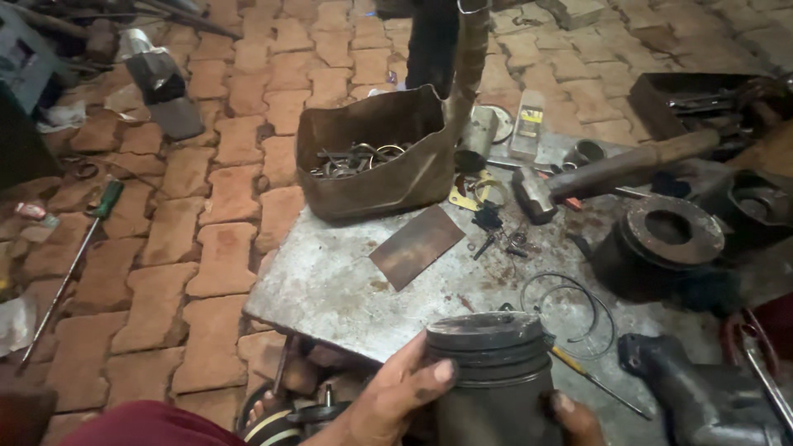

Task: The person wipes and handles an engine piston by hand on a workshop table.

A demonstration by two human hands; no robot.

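While both hands clamp it, head view: a dark cylindrical piston (pixel 494 372) stands upright at the bottom centre of the frame, just over the near edge of the metal work plate (pixel 330 289).
Piston look: grey-black, grimy, flat crown on top, ring grooves banding the upper part, plain skirt below.
Left hand (pixel 388 400): wrapped on the piston's left side, thumb (pixel 434 376) pressed across the ring band; fingers closed on the piston.
Right hand (pixel 578 421): only a thumb and a little of the hand show at the piston's lower right, touching the skirt; closed on it as far as can be seen.
Loose rings (pixel 570 310): thin wire-like circles lying on the plate just right of the piston crown.
Packages: a small clear packet with a yellow label (pixel 527 122) lies at the far edge of the plate, right of the brown open bag (pixel 376 153) holding metal rings and small parts.
Flat piece: a rusty rectangular sheet (pixel 415 245) lies on the plate in front of the bag.
Tools: a hammer (pixel 611 169) rests at right; a green-handled screwdriver (pixel 70 264) lies on the brick floor at left.
Hard to make out: packet print unreadable; piston base cut off by the frame; right side dark.
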